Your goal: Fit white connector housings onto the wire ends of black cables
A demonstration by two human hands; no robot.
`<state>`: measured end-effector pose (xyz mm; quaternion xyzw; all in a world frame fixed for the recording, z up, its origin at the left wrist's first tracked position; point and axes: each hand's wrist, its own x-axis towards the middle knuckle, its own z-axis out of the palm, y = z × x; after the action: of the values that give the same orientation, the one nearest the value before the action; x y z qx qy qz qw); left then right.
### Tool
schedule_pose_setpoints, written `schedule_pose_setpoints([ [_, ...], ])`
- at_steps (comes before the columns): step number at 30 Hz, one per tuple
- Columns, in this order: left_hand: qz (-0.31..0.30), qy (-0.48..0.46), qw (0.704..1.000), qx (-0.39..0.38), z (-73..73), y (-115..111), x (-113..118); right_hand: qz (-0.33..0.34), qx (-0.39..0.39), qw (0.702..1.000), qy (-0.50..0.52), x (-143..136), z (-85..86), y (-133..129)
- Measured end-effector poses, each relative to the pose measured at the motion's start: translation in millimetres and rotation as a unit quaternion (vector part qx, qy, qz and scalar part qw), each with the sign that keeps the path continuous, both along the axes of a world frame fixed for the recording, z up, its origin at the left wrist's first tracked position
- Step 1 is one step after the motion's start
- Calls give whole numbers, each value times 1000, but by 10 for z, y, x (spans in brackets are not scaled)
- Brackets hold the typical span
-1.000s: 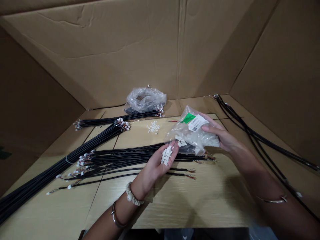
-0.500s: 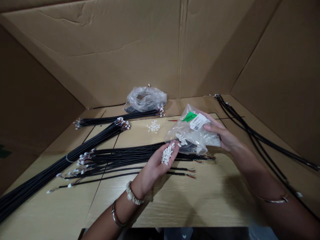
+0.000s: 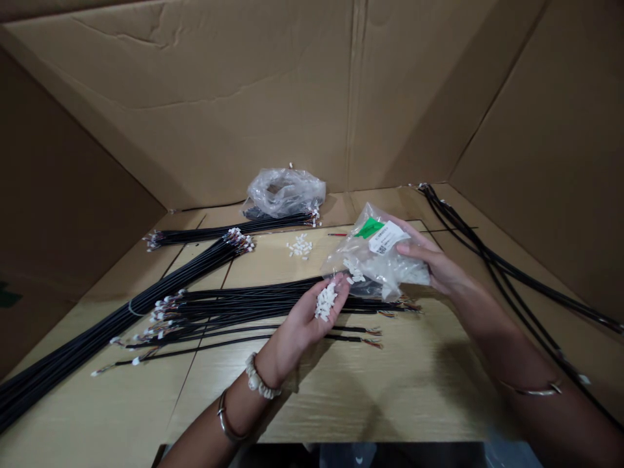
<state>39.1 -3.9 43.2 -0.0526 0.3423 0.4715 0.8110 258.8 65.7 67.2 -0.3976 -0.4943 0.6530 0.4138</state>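
Gripping a bag (image 3: 366, 258) toward the far edge of the surface (image 3: 390, 370), the right hand (image 3: 431, 257) is hovering beside the upturned, unclenched left hand (image 3: 312, 318), which is cupping white pieces (image 3: 326, 301), probably connectors.

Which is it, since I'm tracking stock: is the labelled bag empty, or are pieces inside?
Not empty: white pieces show inside the labelled bag held by the right hand; how full, I cannot tell.
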Motion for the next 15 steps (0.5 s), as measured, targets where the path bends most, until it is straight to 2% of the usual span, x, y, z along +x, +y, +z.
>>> schedule_pose_setpoints([
  [2, -13, -14, 1000, -21, 54, -17, -19, 2, -1, 1000, 6, -3, 3, -3],
  [4, -23, -8, 1000, -15, 33, -14, -27, 0, 0, 1000, 5, -1, 3, -2],
  [7, -13, 24, 998, 51, -137, 34, -12, -3, 8, 1000, -5, 8, -5, 6],
  [9, -2, 34, 998, 61, -269, 72, 3, -3, 18, 1000, -14, 15, -10, 12],
  [11, 2, 36, 998, 55, -341, 92, 9, -4, 27, 999, -23, 17, -11, 14],
  [13, 5, 36, 998, 49, -326, 83, 0, -4, 28, 999, -26, 14, -6, 12],
  [15, -1, 34, 998, 44, -245, 52, -18, -5, 17, 1000, -23, 9, 2, 7],
])
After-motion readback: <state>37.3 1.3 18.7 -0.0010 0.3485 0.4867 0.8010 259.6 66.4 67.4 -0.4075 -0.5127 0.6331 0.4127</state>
